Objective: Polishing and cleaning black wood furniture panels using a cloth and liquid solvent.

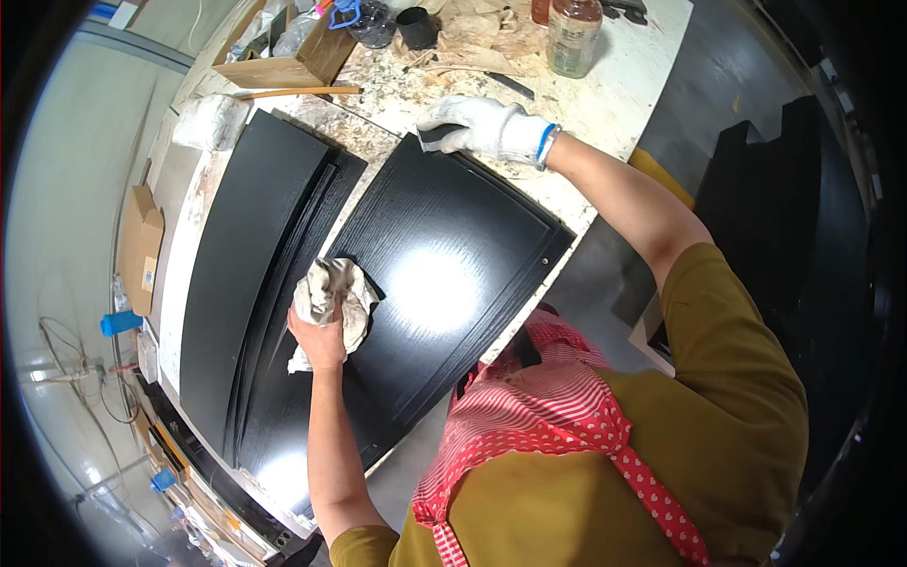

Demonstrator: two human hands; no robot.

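Head view: left hand bare, clenched on a crumpled rag, pressed to the left edge of a black panel lying flat on the workbench. Right hand in a white glove, gripping the panel's far corner. More black panels stacked just beside on the left. Jar, wooden box and black cup at the bench's far end.

Jar, cup and wooden box crowd the bench's far end; the black panel lies bare.
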